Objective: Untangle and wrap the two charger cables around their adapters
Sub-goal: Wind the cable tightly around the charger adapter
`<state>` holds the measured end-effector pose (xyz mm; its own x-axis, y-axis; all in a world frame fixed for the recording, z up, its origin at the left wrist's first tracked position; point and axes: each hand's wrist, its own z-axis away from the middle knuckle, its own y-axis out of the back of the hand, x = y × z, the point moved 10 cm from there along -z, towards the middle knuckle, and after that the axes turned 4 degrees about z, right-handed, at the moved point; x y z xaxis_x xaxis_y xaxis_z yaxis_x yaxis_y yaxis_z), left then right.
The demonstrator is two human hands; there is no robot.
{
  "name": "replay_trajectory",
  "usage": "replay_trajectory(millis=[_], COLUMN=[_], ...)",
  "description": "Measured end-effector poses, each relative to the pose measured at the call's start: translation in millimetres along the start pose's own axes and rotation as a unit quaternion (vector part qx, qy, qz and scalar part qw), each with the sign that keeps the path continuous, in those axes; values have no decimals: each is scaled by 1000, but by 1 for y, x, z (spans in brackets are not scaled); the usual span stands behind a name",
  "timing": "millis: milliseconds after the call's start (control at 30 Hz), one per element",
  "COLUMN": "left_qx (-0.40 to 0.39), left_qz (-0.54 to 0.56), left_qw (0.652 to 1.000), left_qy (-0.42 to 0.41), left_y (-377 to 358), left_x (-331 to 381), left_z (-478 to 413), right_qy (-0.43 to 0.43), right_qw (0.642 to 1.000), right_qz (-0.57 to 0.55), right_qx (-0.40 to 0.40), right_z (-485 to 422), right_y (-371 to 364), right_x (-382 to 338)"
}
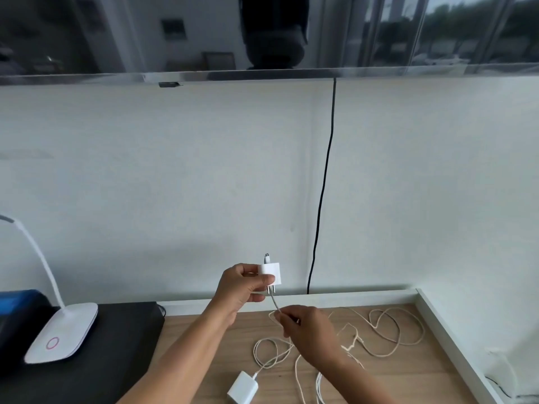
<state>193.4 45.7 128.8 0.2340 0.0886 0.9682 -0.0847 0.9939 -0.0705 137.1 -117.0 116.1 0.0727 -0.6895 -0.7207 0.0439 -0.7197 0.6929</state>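
My left hand (239, 287) holds a small white adapter (272, 272) up above the desk, prongs pointing down, with a connector sticking out of its top. Its thin white cable runs down from the adapter into my right hand (309, 330), which pinches it just below. A second, larger white adapter (242, 391) lies flat on the wooden desk (204, 330) near the front edge, its cable plugged in. Loose white cable (388, 330) sprawls in tangled loops across the desk to the right of my right hand.
A white desk lamp (62, 330) stands on a black surface (116, 345) at the left. A blue box (17, 301) sits behind it. A black cord (322, 199) hangs down the white wall. A white raised border (446, 325) edges the desk on the right.
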Motion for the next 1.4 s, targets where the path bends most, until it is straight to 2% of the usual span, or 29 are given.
replay_trajectory(millis=[100, 300, 733, 933, 1067, 1200, 1400], left_qx=[-1, -36, -150, -188, -209, -204, -148], left_qz=[-35, -80, -51, -44, -31, 17, 78], left_qw=[999, 996, 987, 980, 976, 978, 986], left_qy=[-11, -17, 30, 45, 43, 33, 13], left_y=[1, -10, -36, -42, -46, -50, -42], left_x=[-1, -7, -21, -20, -19, -10, 9], left_z=[-1, 6, 25, 31, 35, 35, 24], right_qy=[44, 89, 106, 79, 35, -1, -12], right_qw=[997, 986, 980, 987, 996, 1000, 1000], right_qz=[64, 118, 157, 130, 71, -6, -23], right_qx=[13, 74, 70, 58, 37, 10, 0], right_z=[4, -6, -35, -48, -54, -55, -45], right_y=[11, 51, 84, 88, 86, 69, 48], right_x=[-15, -33, -42, -31, -15, 1, 6])
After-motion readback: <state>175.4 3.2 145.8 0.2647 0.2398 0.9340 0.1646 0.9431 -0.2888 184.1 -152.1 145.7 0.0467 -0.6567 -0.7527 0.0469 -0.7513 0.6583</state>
